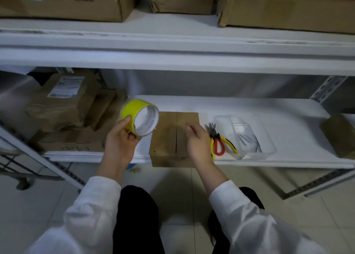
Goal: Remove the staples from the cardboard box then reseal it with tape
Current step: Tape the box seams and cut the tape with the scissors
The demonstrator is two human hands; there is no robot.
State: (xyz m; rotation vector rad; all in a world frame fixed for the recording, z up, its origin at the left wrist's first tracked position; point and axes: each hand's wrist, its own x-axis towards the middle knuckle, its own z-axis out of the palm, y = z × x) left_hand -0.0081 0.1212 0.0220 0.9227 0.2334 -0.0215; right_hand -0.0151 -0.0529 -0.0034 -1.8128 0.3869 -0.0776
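Nearest the camera are the person's dark trousers (138, 215) and two white sleeves (92, 205), above a pale tiled floor (178, 186).

The left grip (119, 136) is raised just in front of the lower shelf (288, 111). It is clasped around a roll of yellow tape (132, 109), with the thumb on the yellow outer band and the fingers under the rim. The roll is tilted so that its white inner core faces the camera.

The right grip (198, 140) hangs over the right half of the cardboard box (165, 134) with its fingers loosely bent. It is blurred, so it cannot be told whether it touches the box or pinches anything.

The box sits on the lower shelf between the two grips, and its near edge juts slightly past the shelf front. Its flaps are closed, and the seam between them runs from near to far down the middle.

Just right of the box lie pliers (219, 142) with yellow and red handles, partly hidden by the right grip. Beside them stands a clear plastic tray (269, 138) holding a few metal staples (247, 139).

At the far right edge of the shelf sits a small brown box (338, 134). On the left of the shelf, brown parcels (63, 107) are stacked, and the top one bears a white label.

Farther up, the upper shelf (172, 42) carries large cartons (63, 2).
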